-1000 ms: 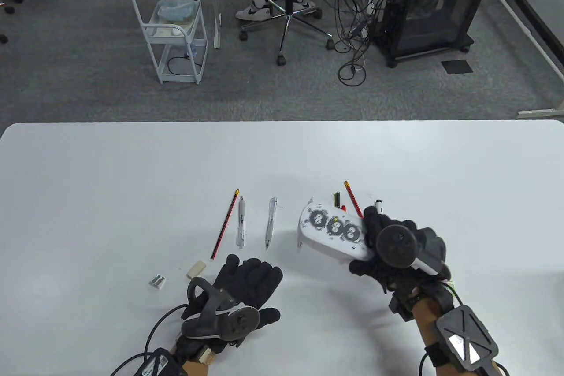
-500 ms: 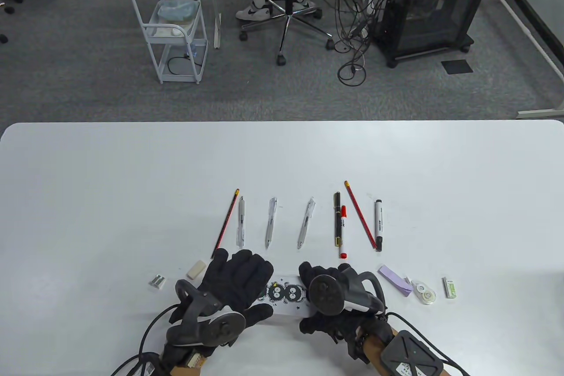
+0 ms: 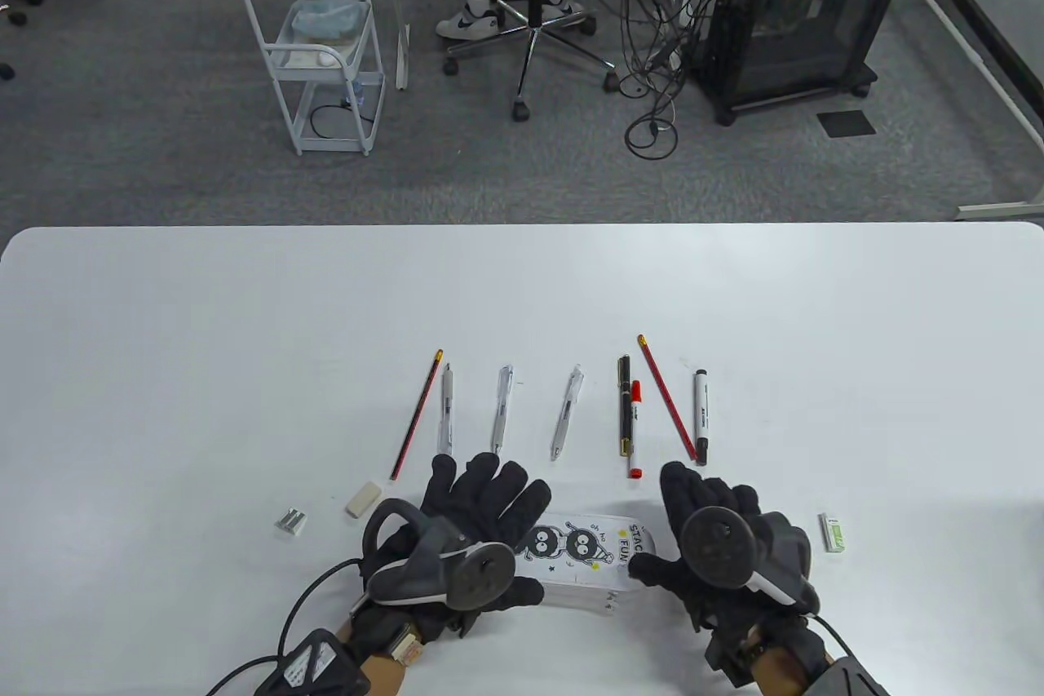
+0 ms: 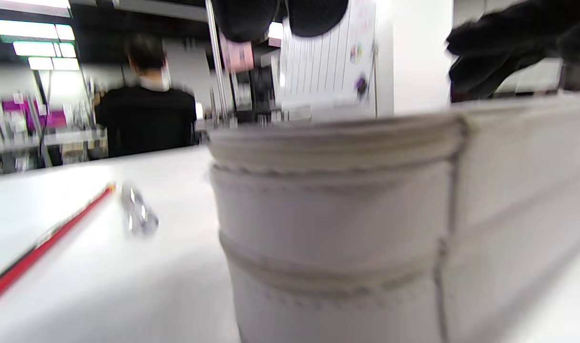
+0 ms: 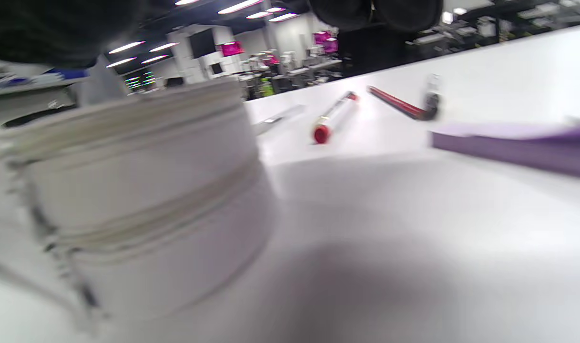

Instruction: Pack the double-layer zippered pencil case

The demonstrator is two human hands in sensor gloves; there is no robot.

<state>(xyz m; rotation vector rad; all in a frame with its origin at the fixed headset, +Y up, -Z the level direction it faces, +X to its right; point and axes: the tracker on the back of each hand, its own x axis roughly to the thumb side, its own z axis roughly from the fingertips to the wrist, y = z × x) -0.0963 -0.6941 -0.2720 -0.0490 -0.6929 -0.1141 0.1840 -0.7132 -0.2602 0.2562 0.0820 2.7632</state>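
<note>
The white pencil case (image 3: 583, 557) with black cartoon figures lies flat near the table's front edge. It fills the left wrist view (image 4: 342, 224) and the left of the right wrist view (image 5: 137, 190), zippers shut as far as I can see. My left hand (image 3: 489, 508) lies over its left end, fingers across the top and thumb at the near side, holding it. My right hand (image 3: 710, 516) is spread open at its right end, thumb close to the case; I cannot tell if it touches.
Behind the case lie a red pencil (image 3: 416, 414), three clear pens (image 3: 501, 410), a black pen (image 3: 624, 406), a red marker (image 3: 634, 428), another red pencil (image 3: 667, 396) and a black marker (image 3: 700, 417). Eraser (image 3: 363, 498) and sharpener (image 3: 291, 521) lie left; a purple pad (image 5: 509, 145) right.
My right hand carried the case from above the pens down to the front of the table. The left hand came onto its left end. The right hand then slid right and opened.
</note>
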